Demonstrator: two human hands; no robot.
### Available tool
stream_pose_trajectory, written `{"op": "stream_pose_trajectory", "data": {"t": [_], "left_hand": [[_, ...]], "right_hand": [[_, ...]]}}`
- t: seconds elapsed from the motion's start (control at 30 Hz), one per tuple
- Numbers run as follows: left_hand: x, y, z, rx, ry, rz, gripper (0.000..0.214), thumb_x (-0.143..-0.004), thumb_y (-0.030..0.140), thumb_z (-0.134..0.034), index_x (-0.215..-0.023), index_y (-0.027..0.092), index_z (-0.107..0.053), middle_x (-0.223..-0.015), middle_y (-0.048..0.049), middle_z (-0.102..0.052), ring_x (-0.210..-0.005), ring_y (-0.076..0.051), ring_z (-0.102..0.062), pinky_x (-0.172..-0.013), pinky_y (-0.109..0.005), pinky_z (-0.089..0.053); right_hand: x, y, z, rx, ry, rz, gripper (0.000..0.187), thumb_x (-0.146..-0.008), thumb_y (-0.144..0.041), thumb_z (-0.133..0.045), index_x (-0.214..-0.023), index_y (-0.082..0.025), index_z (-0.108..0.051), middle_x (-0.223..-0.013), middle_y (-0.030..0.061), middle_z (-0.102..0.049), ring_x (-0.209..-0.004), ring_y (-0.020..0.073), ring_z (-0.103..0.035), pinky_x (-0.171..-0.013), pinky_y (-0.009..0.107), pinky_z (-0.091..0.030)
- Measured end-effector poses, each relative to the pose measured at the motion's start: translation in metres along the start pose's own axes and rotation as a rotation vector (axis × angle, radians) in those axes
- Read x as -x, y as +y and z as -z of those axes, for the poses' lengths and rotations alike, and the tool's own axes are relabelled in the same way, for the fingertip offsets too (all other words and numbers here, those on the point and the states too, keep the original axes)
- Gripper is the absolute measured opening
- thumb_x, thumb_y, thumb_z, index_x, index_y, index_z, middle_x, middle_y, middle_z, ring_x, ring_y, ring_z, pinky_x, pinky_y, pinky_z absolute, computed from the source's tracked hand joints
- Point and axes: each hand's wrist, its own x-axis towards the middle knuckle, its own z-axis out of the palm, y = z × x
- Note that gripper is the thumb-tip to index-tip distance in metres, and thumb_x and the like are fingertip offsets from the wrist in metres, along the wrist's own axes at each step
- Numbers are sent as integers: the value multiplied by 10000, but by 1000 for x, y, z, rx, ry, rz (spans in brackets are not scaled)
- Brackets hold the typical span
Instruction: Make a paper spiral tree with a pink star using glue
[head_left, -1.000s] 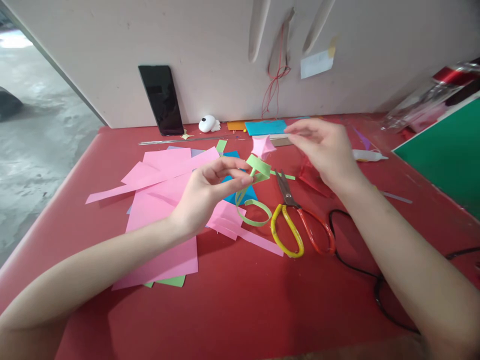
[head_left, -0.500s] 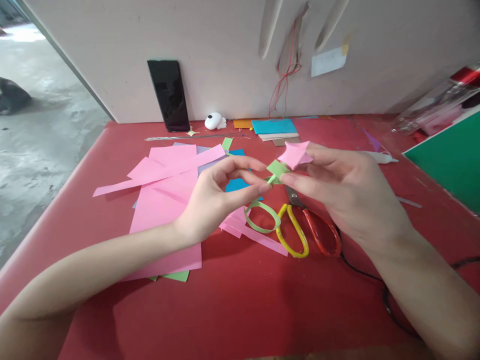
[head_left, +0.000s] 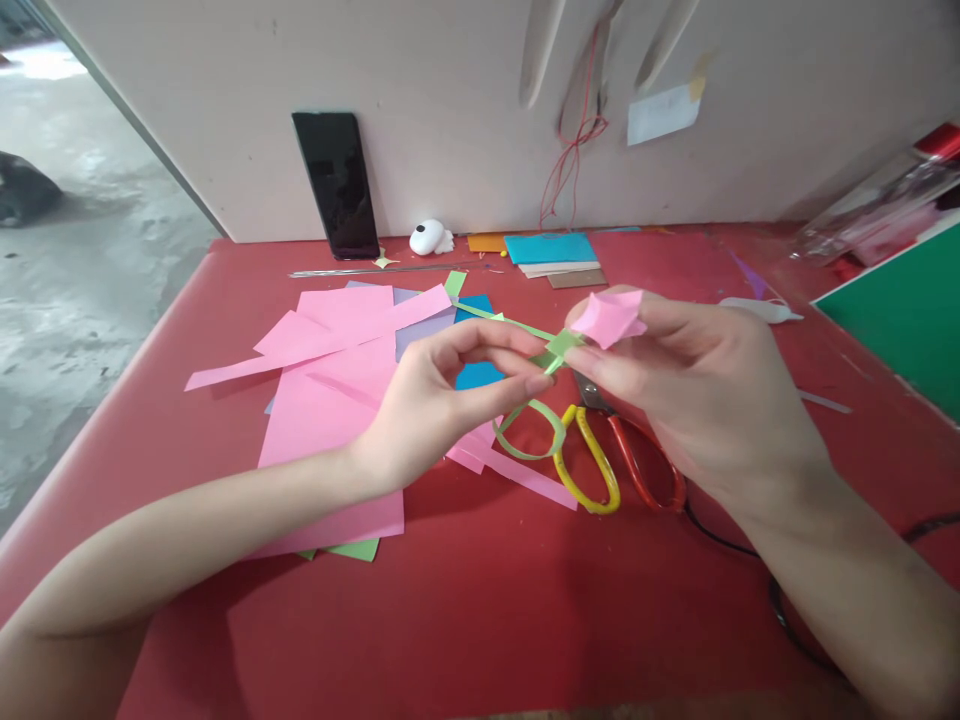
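My right hand point(head_left: 675, 375) pinches a folded pink paper star point(head_left: 609, 318) and, below it, the flat end of a green paper strip point(head_left: 564, 345). With thumb and fingertips, my left hand point(head_left: 457, 395) grips the same green piece from the left. Under the hands shows a loop of light green paper point(head_left: 529, 430); whether it joins the held strip I cannot tell. Scissors with one yellow and one red handle point(head_left: 589, 465) lie below my right hand, their blades partly hidden by it. Pink paper sheets point(head_left: 330, 430) lie beneath my left wrist.
Along the back stand a phone point(head_left: 337, 185) leaning on the wall, a small white figure point(head_left: 430, 237) and a stack of coloured paper point(head_left: 551, 250). A green board point(head_left: 900, 310) and a clear bottle point(head_left: 877, 190) are at right. A black cable point(head_left: 720, 530) runs beside my right forearm.
Both hands have shifted slightly right with the green strip. The pink star has turned and now shows more edge-on. A thin green strip end has come into sight behind my left fingers.
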Motion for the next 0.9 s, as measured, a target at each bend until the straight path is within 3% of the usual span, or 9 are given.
{"op": "stream_pose_trajectory", "data": {"t": [0.37, 0.6, 0.9], "left_hand": [[-2, 1, 0, -60, -64, -86, 69, -762, 254, -754, -782, 194, -725, -818, 4, -709, -780, -119, -656, -692, -230, -575], [-2, 6, -1, -208, 2, -166, 113, -774, 285, -739, -727, 188, -704, -780, 5, -706, -727, -103, -634, -669, -222, -556], [-5, 4, 2, -280, -20, -258, 105, -812, 220, -692, -711, 192, -680, -764, 2, -722, -756, -121, -647, -711, -257, -533]], "right_hand": [[4, -1, -4, -28, 31, -9, 106, -751, -157, -667, -700, -249, -673, -748, -100, -642, -783, 56, -594, -755, 232, -492], [8, 1, -8, -12, 44, -3, 114, -773, -163, -671, -713, -260, -670, -723, -114, -626, -746, 34, -580, -734, 200, -488], [11, 9, -11, -113, 40, 41, 191, -811, -125, -671, -806, -305, -732, -789, -123, -664, -801, 16, -593, -764, 150, -495]]}}
